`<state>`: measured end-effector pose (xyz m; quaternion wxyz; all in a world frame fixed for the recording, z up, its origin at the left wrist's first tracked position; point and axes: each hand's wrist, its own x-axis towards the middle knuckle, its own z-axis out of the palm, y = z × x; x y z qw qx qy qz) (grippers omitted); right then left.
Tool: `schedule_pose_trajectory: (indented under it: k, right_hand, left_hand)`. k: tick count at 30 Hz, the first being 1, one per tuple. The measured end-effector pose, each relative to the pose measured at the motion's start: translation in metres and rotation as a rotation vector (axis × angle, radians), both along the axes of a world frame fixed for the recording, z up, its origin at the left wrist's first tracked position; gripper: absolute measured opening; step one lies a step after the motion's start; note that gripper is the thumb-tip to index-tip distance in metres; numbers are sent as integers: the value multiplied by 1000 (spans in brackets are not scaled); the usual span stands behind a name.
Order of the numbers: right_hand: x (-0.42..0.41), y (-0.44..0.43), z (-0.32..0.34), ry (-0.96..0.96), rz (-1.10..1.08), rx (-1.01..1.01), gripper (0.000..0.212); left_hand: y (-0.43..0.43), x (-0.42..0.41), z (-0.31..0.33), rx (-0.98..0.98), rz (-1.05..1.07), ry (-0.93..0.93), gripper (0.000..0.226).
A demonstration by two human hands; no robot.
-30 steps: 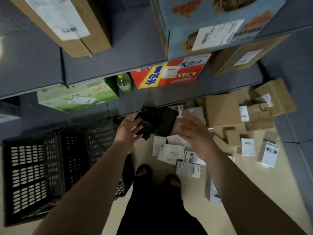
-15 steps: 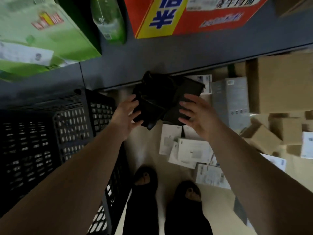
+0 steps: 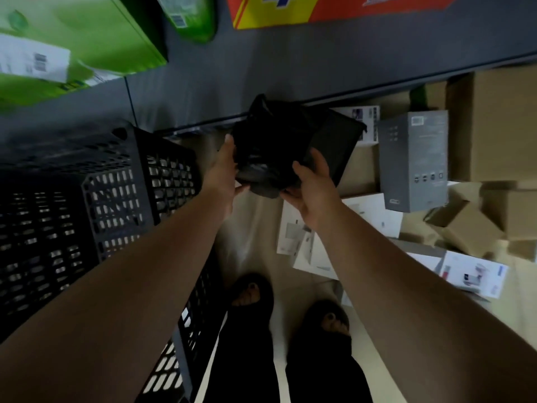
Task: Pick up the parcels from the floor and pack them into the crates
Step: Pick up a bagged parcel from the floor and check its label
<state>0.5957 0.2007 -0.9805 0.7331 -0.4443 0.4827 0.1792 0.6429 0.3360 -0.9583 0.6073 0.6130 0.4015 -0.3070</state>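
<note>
A black plastic-wrapped parcel (image 3: 271,149) is held between both hands just right of the crate's corner. My left hand (image 3: 223,170) grips its left side, thumb along the edge. My right hand (image 3: 312,189) grips its lower right corner, fingers curled around it. A second black flat parcel (image 3: 338,146) lies behind it on the floor. The black lattice crate (image 3: 116,199) stands at the left. A grey box (image 3: 414,161), white flat parcels (image 3: 302,242) and brown cardboard boxes (image 3: 494,126) lie on the floor at the right.
A grey shelf (image 3: 261,62) runs across the top, carrying a green box (image 3: 72,39), a green bottle (image 3: 189,18) and a red and yellow box (image 3: 305,10). My feet (image 3: 252,298) stand on the beige floor below the parcels.
The view has come closer to the floor. Both hands have closed in on the black parcel, from reaching beside it to gripping it on both sides.
</note>
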Motion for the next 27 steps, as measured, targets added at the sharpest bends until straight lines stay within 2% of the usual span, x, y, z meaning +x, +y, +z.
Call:
schedule_pose_trajectory:
  k: [2, 5, 7, 9, 12, 16, 21, 27]
  right_hand:
    - [-9, -8, 33, 14, -74, 55, 57]
    - [-18, -21, 93, 65, -59, 58, 34]
    - [-22, -28, 138, 64, -49, 16, 33]
    - [-25, -34, 191, 17, 4, -50, 32]
    - [-30, -44, 277, -104, 100, -75, 25]
    - [-36, -62, 402, -209, 73, -109, 13]
    - [-48, -85, 528, -424, 83, -204, 19]
    - [-47, -107, 641, -606, 124, -411, 28]
  left_hand:
    - [-1, -3, 34, 32, 9, -37, 38]
    - [-5, -5, 92, 31, 23, -71, 34]
    - [-8, -5, 135, 17, 51, -95, 34]
    - [-11, -3, 182, -4, 42, -117, 33]
    - [-16, 0, 266, -64, -12, -166, 16]
    - [-21, -3, 392, -179, -78, -261, 12]
    - [-30, -17, 517, -322, -42, -398, 30]
    - [-49, -30, 621, -464, -43, -509, 43]
